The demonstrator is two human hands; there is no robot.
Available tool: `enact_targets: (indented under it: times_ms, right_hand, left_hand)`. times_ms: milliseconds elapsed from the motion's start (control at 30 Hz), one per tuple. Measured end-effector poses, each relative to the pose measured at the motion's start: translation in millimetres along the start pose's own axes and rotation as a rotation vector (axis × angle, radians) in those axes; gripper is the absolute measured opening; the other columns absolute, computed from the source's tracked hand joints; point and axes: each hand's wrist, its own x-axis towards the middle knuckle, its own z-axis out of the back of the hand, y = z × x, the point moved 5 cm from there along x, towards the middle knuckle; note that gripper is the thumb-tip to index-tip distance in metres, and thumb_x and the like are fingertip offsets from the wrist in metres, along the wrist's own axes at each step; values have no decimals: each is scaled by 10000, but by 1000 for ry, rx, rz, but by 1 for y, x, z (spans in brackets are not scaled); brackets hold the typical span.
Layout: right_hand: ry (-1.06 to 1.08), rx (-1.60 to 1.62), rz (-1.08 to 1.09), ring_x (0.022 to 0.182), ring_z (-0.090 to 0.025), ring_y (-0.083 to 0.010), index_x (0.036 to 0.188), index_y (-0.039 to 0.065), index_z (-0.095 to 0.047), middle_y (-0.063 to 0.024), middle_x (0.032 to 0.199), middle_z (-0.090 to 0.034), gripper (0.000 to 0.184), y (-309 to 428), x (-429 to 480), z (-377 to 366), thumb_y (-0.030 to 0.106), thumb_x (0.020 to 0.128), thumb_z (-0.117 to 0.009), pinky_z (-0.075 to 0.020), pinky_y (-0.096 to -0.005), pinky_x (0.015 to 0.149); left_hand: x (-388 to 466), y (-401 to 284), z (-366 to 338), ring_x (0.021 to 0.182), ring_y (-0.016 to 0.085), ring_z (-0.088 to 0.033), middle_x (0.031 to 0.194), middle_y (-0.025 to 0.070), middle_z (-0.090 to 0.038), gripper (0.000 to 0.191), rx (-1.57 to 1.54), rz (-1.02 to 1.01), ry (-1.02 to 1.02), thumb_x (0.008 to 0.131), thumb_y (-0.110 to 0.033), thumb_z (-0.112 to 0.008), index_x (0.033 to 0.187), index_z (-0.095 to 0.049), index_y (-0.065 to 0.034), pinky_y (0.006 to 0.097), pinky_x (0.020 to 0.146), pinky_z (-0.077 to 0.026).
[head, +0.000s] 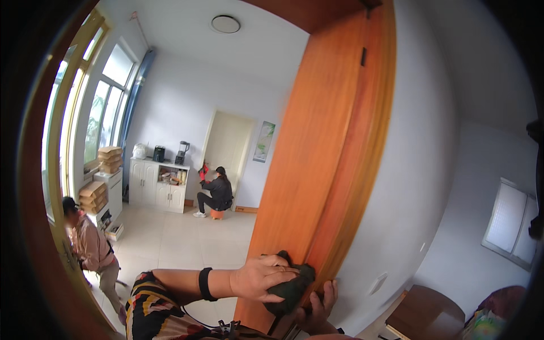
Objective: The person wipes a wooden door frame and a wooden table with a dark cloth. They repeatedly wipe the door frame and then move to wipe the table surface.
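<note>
My left hand (265, 278) presses a bunched dark cloth (291, 293) against the orange-brown wooden door jamb (297, 204). The fingers spread over the cloth and hide part of it. A black band (206, 284) circles the left wrist. Lower down, by the outer edge of the door casing (361, 187), is my right hand (318, 308), its fingers apart and bent upward. I see nothing held in it; its palm is partly hidden, and I cannot tell how firmly it touches the wood.
Beyond the doorway a person in dark clothes (219, 191) sits low by a pale door (227, 140). Another person (93, 246) stands at the left by a yellowish door frame (63, 238). A white cabinet (142, 182) carries appliances. A brown table (425, 314) stands lower right.
</note>
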Motion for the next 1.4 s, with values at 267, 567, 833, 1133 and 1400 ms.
enact_targets:
  times_ms: [267,567,833,1133,1400]
  right_hand:
    - [83,-22,-30,1346,-350,-572,1327,37,-473,-319,1503,-335,496,1,3,-7,381,971,-514,-321,-714,1055]
    - [78,-3,-50,1367,-333,-571,1363,67,-474,-307,1526,-320,492,-8,-8,-15,372,979,-509,-330,-674,1068]
    - [40,28,-56,1380,-325,-564,1382,86,-482,-284,1532,-335,504,-8,-9,-16,381,976,-525,-311,-664,1093]
    - [226,-9,-55,1450,-184,-567,1526,122,-270,-312,1611,-115,603,-5,-2,-24,373,1000,-424,-266,-685,1134]
    - [260,-21,-106,1429,-178,-571,1559,184,-226,-297,1608,-111,674,0,-16,-27,431,985,-478,-257,-719,1093]
  left_hand:
    - [128,119,102,1099,268,-618,1188,150,-651,488,89,343,-622,857,-183,-747,1284,-582,-12,388,942,-493]
    - [250,186,123,1062,234,-635,1167,155,-673,477,-230,27,-712,943,-274,-700,1304,-574,12,343,929,-505]
    - [202,155,98,999,177,-639,1111,107,-665,433,-175,-67,-618,914,-115,-730,1293,-573,21,317,889,-518]
    - [207,70,79,985,259,-641,965,-4,-695,404,83,-435,-627,652,-313,-843,1021,-710,-220,453,817,-457]
    - [244,181,147,988,388,-644,1051,186,-700,426,-81,-39,-945,828,-299,-760,1141,-665,-25,427,891,-507]
